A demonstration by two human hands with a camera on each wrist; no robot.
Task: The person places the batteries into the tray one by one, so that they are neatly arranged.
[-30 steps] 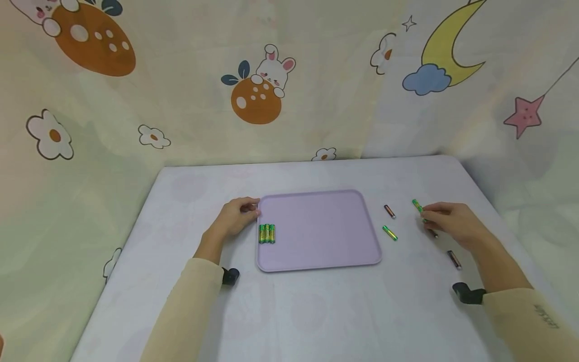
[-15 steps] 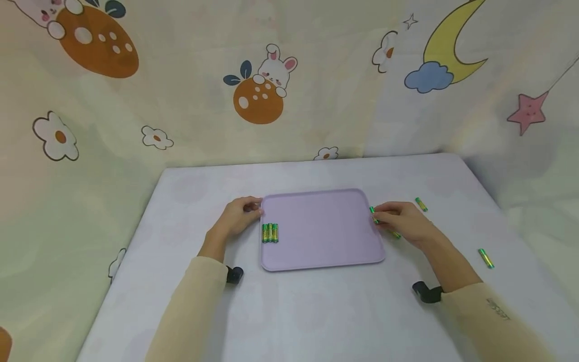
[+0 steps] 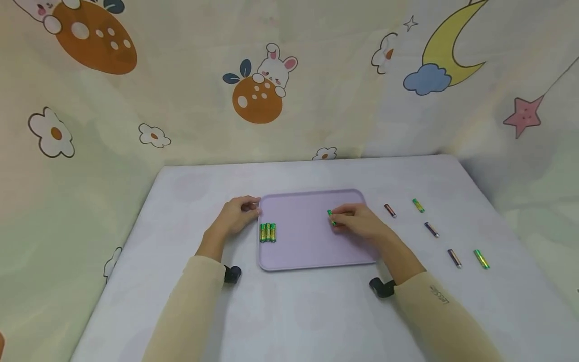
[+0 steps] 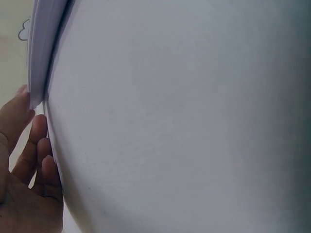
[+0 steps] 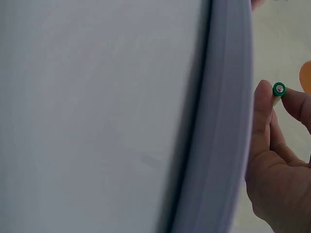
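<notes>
My right hand (image 3: 359,221) pinches a green battery (image 3: 331,217) between thumb and fingertips, over the right half of the lilac tray (image 3: 312,266). In the right wrist view the battery's green end (image 5: 279,89) points at the camera. At the tray's left rim, my left hand (image 3: 236,216) holds the edge. The left wrist view shows its thumb (image 4: 22,99) at the tray rim (image 4: 41,48) and the other fingers curled just below. Three green batteries (image 3: 268,233) lie side by side inside the tray along its left side.
Right of the tray lie three brown-and-black batteries, including a far one (image 3: 390,210), a middle one (image 3: 431,230) and a near one (image 3: 454,259). Two green batteries, one far (image 3: 418,205) and one near (image 3: 481,259), lie there too. A patterned cloth (image 3: 190,100) hangs behind the white table (image 3: 289,311).
My right hand has moved left from among the loose batteries to above the tray, carrying a green battery. My left hand stays at the tray's left rim.
</notes>
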